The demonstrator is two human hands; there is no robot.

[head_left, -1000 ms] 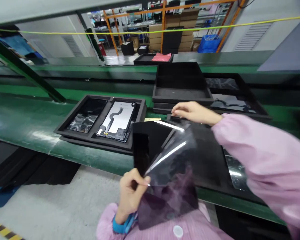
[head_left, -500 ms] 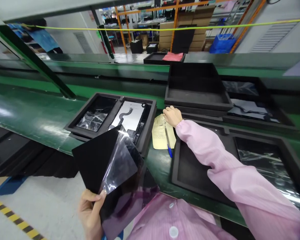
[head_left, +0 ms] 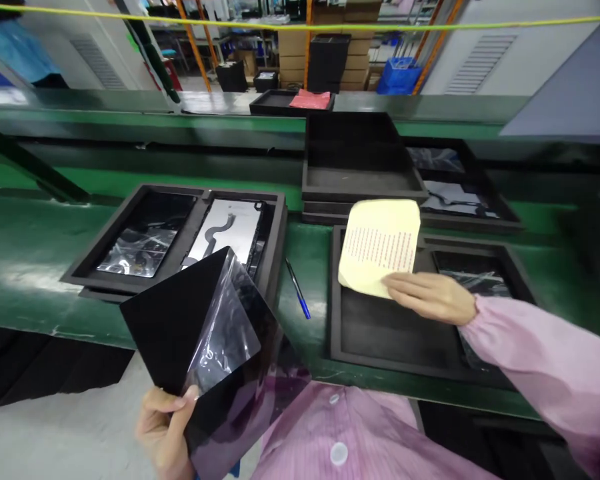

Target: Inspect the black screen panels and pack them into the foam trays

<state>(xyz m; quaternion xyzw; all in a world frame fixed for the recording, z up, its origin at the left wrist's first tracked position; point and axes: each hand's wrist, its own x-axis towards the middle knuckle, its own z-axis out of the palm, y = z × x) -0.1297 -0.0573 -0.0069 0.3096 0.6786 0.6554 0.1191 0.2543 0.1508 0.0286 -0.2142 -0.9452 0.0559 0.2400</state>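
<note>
My left hand [head_left: 166, 427] pinches the lower edge of a flat black screen panel [head_left: 173, 327], tilted up in front of my body. A clear, glossy film [head_left: 225, 340] is partly peeled off the panel and bends back over it. In my right hand [head_left: 430, 297] is a yellow sheet of paper [head_left: 380, 243], gripped by its lower corner above the right black tray [head_left: 375, 333]. Rows of small reddish marks run across the sheet's visible face. A blue-capped pen [head_left: 299, 290] lies on the green bench between the trays.
On the left, a black tray [head_left: 280, 227] holds a film-covered screen and a white-backed part with a dark cable. Behind the sheet stands a stack of deep black trays [head_left: 363, 187]. Another tray [head_left: 505, 213] with parts is at back right. A red packet [head_left: 310, 100] lies on the far ledge.
My right hand has picked the yellow sheet up from the bench and carried it right, its marked face now showing. The pen has slid off it onto the bench. My view has shifted right.
</note>
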